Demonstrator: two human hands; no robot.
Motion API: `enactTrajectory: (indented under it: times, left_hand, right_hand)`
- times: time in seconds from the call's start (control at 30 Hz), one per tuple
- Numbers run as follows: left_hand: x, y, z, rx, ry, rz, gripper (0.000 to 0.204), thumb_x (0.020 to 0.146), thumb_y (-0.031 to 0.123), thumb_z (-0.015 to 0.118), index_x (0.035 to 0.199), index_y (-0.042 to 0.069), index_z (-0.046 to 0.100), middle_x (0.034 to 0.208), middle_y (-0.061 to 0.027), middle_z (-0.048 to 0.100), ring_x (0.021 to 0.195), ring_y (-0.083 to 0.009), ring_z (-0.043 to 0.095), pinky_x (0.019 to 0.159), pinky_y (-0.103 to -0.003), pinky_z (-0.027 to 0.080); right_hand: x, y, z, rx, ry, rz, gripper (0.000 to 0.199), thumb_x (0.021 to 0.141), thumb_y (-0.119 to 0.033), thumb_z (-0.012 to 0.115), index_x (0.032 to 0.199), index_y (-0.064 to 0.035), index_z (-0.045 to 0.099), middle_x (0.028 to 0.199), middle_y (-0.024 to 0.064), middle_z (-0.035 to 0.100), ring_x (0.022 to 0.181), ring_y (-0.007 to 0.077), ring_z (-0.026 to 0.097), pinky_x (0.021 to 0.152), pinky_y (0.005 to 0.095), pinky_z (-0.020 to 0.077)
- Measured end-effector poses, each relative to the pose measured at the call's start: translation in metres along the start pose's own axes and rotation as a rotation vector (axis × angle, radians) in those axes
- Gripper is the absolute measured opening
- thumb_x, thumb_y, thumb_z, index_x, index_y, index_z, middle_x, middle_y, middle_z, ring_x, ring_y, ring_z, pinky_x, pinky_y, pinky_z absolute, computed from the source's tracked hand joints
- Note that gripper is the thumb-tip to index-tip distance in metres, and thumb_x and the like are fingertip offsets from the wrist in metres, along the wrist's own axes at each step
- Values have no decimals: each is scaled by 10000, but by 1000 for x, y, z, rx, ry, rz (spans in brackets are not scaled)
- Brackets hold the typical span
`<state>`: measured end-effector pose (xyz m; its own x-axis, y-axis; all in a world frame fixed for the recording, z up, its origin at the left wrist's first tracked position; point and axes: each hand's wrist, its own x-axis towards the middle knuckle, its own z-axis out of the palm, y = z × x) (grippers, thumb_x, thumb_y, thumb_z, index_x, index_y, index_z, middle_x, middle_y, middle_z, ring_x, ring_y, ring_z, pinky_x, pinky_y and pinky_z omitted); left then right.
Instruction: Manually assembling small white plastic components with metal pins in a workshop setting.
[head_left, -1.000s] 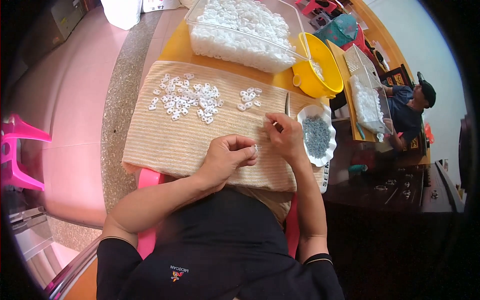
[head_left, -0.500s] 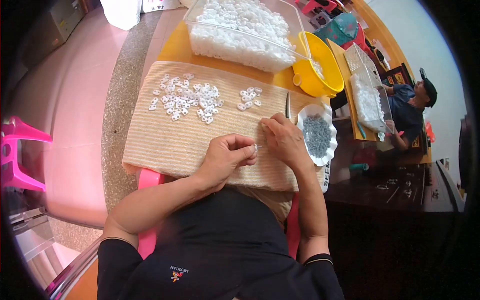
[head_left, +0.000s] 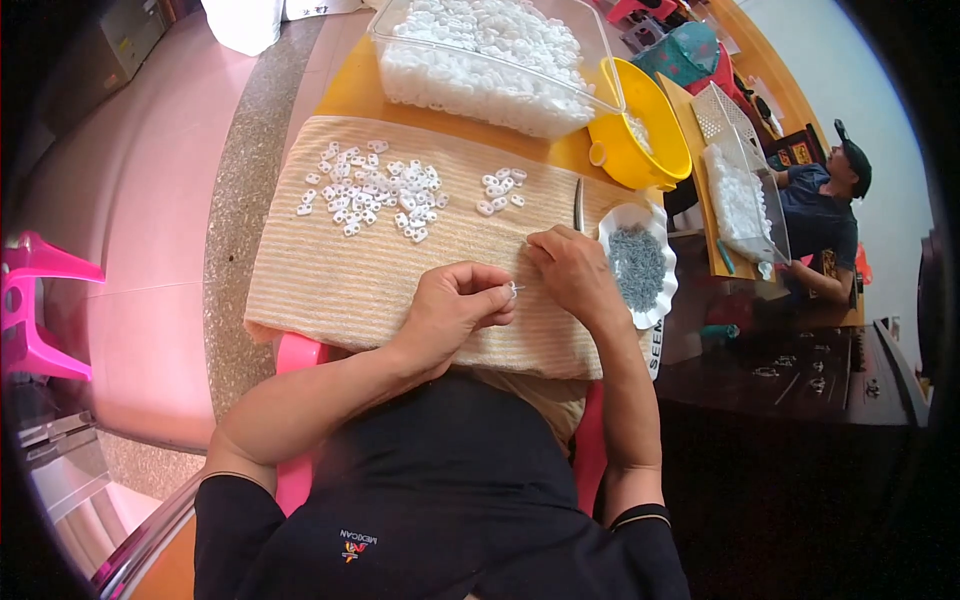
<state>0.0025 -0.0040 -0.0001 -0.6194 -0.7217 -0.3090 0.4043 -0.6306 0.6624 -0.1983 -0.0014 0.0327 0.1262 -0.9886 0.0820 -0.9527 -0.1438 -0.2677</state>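
My left hand [head_left: 455, 305] pinches a small white clip [head_left: 512, 290]; my right hand [head_left: 572, 272], fingers together, rests at its 2 o'clock.

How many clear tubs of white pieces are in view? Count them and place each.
2. One clear tub stands beyond the striped cloth, beside the yellow bowl; the second tub is far right, by another person. Others may be hidden.

Left hand [head_left: 452, 308] pinches small white piece [head_left: 512, 290]; right hand [head_left: 572, 272] rests on striped cloth [head_left: 330, 275].
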Motion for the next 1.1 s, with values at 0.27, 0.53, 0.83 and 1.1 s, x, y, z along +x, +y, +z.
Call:
enactTrajectory:
  times: [0.27, 0.53, 0.83, 1.1]
  left_hand:
    - [-1, 3, 1, 26, -1, -6, 149, 864, 63, 652, 993, -1, 614, 849, -66, 646, 750, -124, 635, 694, -249, 544]
    - [0, 2, 0, 26, -4, -6, 147, 862, 59, 652, 988, -7, 614, 856, -71, 649, 755, -126, 637, 700, -250, 546]
    - [1, 1, 2, -5, 1, -6, 155, 863, 43, 645, 1002, -16, 609, 881, -76, 647, 765, -136, 642, 728, -265, 560]
    - [0, 2, 2, 13, 5, -9, 154, 868, 47, 641, 1006, -15, 609, 878, -75, 646, 758, -131, 640, 714, -248, 550]
  right_hand:
    - [-1, -1, -1, 26, -20, -32, 184, 857, -123, 590, 999, -18, 644, 882, 164, 627, 832, 351, 612, 736, 406, 485]
    - [-17, 1, 0, 510, -27, 111, 258, 815, 8, 655, 1070, 3, 624, 827, 67, 630, 748, 141, 604, 689, 269, 485]
    - [-40, 3, 12, 1084, -98, 282, 311, 859, -48, 670, 1147, 38, 589, 926, 27, 639, 820, 73, 587, 738, 205, 489]
    - [-47, -15, 3, 1238, -71, 310, 313, 855, -40, 668, 1151, 28, 591, 937, 33, 649, 828, 83, 601, 747, 211, 494]
